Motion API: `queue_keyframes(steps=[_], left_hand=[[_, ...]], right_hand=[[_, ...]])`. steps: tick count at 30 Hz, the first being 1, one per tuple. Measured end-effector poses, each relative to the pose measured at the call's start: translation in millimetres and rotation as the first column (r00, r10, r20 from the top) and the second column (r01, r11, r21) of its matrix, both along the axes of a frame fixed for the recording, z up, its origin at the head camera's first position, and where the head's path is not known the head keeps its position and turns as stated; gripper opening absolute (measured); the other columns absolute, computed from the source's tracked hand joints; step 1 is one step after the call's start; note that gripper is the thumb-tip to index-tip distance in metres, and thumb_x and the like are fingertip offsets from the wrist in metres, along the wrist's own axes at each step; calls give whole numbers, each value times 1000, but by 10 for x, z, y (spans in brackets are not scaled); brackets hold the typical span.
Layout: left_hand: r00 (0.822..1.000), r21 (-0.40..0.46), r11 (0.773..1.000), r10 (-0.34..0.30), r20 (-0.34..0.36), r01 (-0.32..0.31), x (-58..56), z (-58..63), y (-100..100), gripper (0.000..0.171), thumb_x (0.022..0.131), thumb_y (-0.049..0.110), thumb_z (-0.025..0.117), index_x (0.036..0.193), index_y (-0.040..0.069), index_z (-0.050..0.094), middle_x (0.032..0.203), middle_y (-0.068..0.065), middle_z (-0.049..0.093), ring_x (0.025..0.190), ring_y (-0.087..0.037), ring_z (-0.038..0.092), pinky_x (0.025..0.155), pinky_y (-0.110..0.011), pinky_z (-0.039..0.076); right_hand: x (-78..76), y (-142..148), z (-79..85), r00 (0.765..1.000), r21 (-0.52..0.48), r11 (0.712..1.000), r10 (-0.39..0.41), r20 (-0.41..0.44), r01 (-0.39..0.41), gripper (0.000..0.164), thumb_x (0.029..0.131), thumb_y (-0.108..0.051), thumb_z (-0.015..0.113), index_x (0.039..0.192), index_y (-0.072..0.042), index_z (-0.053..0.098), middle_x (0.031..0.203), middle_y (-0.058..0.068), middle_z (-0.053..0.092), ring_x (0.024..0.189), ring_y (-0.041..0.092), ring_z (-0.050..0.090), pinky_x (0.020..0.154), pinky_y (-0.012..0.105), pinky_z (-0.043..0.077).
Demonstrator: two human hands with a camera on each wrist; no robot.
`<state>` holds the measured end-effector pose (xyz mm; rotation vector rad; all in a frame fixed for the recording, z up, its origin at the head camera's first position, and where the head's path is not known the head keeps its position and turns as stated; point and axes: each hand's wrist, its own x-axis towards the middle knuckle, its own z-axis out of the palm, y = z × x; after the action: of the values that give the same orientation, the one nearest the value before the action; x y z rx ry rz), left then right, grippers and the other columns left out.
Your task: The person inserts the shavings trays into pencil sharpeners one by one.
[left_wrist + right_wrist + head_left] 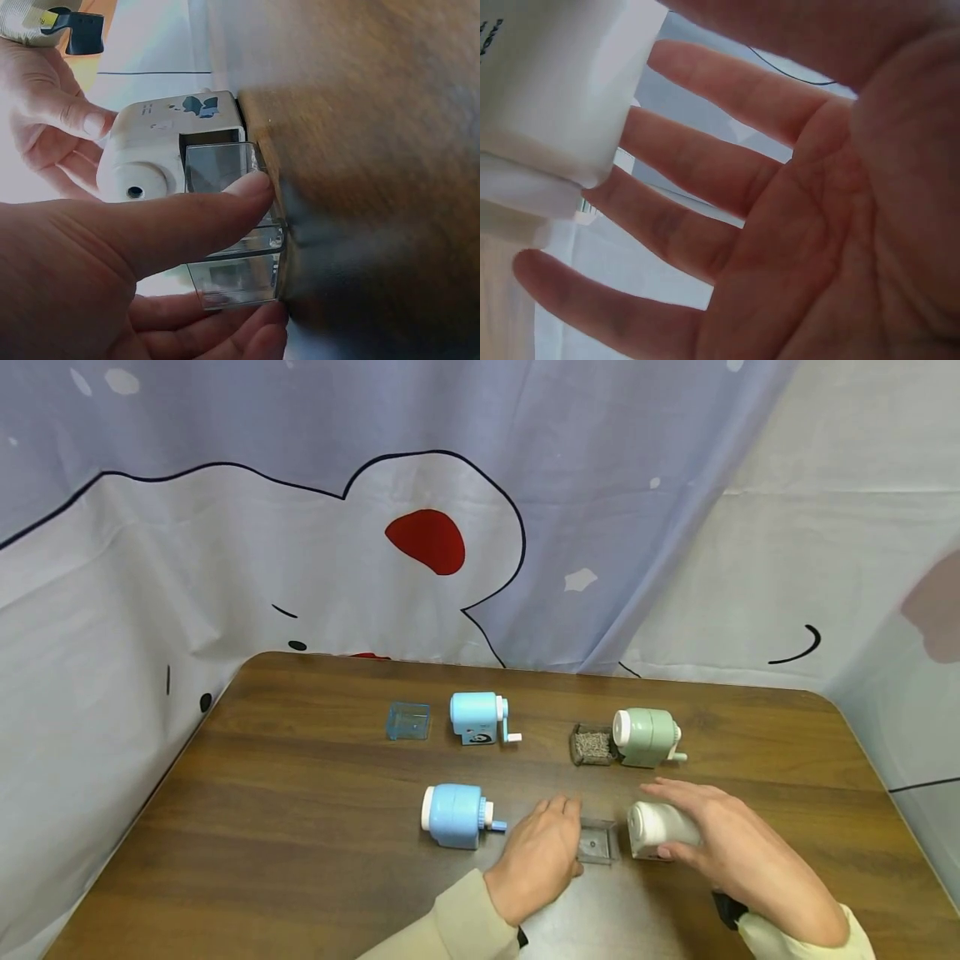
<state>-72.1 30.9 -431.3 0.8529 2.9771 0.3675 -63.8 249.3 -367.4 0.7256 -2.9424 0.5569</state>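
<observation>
In the head view, a white pencil sharpener (660,827) stands on the table at right front. My right hand (738,839) holds it, thumb on the near side and fingers at the far side; in the right wrist view the fingers are nearly straight, their tips against the white body (562,82). My left hand (540,856) grips a clear drawer (597,843) beside the sharpener. The left wrist view shows my thumb across this drawer (221,161) and fingers beneath. The drawer's end lies at the sharpener's dark opening (214,138); whether it is inside is unclear.
A blue pencil sharpener (456,817) stands left of my left hand. Farther back are a light-blue sharpener (472,718), a clear blue drawer (408,721), a green sharpener (647,737) and a drawer of shavings (592,747). A printed curtain (585,510) hangs behind the table.
</observation>
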Motion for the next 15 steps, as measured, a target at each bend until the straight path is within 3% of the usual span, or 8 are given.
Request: queue_keyframes(steps=[5, 15], left_hand=[[1000, 7, 1000, -9, -17, 9, -9, -9, -9, 51, 66, 33, 83, 103, 7, 58, 89, 0, 58, 85, -13, 55, 82, -24, 47], [1000, 63, 998, -17, -13, 18, -23, -35, 4, 45, 66, 34, 83, 94, 9, 59, 80, 2, 55, 78, -12, 54, 72, -22, 48]], right_hand=[[-18, 2, -27, 1000, 0, 1000, -14, 20, 14, 59, 66, -15, 83, 121, -10, 61, 114, 9, 65, 100, 27, 60, 81, 46, 49], [-36, 2, -44, 997, 17, 999, -33, 69, 32, 49, 67, -13, 81, 114, -12, 66, 103, 1, 67, 87, 17, 61, 71, 39, 50]])
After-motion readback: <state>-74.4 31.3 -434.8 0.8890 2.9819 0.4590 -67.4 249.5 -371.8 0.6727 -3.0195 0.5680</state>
